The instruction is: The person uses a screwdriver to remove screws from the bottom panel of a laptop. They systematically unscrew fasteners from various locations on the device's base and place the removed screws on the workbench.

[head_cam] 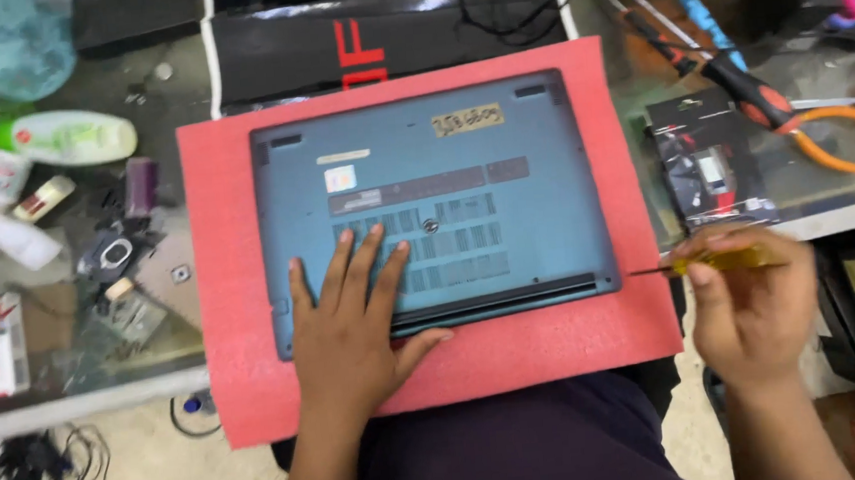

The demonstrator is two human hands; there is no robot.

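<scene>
A blue-grey laptop [502, 155] lies upside down on a red foam mat [230, 284], its bottom cover with vent slots facing up. My left hand [348, 326] rests flat on the near left part of the cover, fingers spread over the vents, thumb at the front edge. My right hand [749, 313] is off the mat's right edge and grips a small yellow-handled screwdriver [720, 262]. The screwdriver's thin tip points left toward the laptop's near right corner, a short gap away.
Pliers with orange handles [822, 137] and a red-black screwdriver [737, 78] lie at the right, near a dark packet [708, 165]. Bottles, small parts and a white-green bottle [69, 138] crowd the left of the glass table. A black box [384, 43] sits behind the mat.
</scene>
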